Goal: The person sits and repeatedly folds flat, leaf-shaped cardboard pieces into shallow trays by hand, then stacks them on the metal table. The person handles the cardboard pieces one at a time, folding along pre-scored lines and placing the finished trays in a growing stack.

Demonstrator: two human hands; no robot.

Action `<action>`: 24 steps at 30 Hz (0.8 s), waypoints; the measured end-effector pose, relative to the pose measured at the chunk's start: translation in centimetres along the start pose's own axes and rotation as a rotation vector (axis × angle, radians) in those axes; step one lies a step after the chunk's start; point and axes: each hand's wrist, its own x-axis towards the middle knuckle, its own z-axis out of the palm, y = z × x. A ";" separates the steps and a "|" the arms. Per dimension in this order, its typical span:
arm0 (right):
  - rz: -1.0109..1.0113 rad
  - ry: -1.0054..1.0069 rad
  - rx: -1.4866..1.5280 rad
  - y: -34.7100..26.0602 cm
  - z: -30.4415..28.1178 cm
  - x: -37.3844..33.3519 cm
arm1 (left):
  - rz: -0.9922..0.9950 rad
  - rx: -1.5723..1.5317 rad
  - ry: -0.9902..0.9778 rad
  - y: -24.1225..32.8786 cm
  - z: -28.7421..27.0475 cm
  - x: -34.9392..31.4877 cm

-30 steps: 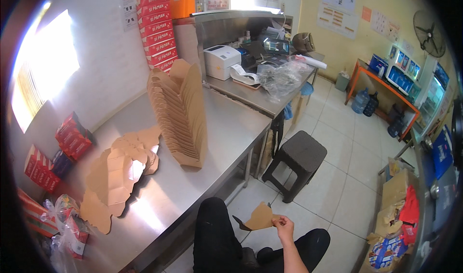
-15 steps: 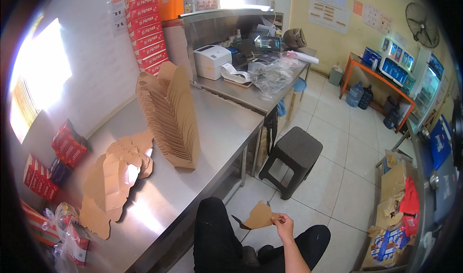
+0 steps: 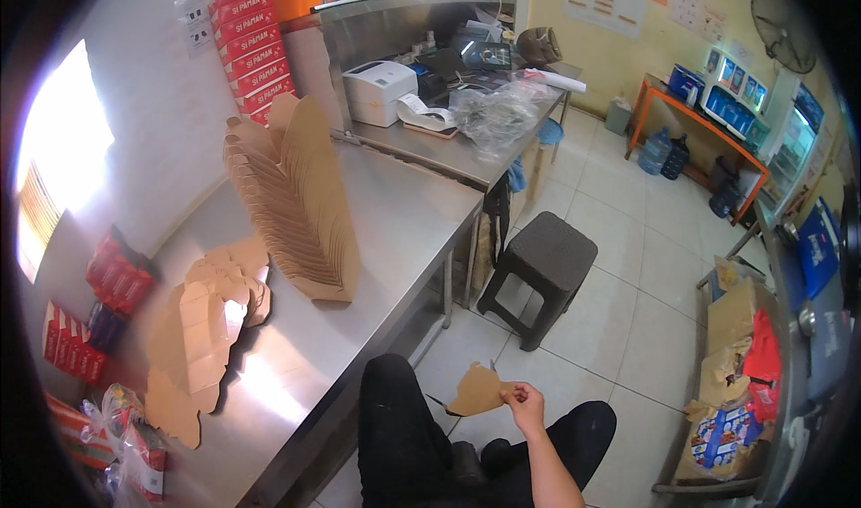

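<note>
My right hand (image 3: pixel 525 407) pinches the edge of a brown cardboard piece (image 3: pixel 475 390) between thumb and fingers, above the floor between my knees. The piece has an irregular, notched outline, with small dark bits showing at its left and upper edges. My left hand is out of view. On the steel table (image 3: pixel 386 185) to my left, a tall stack of nested, folded cardboard trays (image 3: pixel 291 203) leans upright. Nearer along the table lies a loose pile of flat cardboard blanks (image 3: pixel 202 333), overlapping each other.
A dark plastic stool (image 3: pixel 552 248) stands on the tiled floor ahead. Red boxes (image 3: pixel 249 42) are stacked behind the trays, beside a white printer (image 3: pixel 379 91) on a counter. Plastic-wrapped packs (image 3: pixel 134 441) sit at the near left. Cartons (image 3: pixel 743 320) line the right side.
The table, stacks and stool sit a little further left and higher in the picture. My right hand has moved slightly up and left, still holding the cardboard, which has tilted a little.
</note>
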 end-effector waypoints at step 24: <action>0.078 -0.095 0.042 -1.0 1.3 -0.2 | 0.002 0.078 -0.021 1.3 -0.7 -1.3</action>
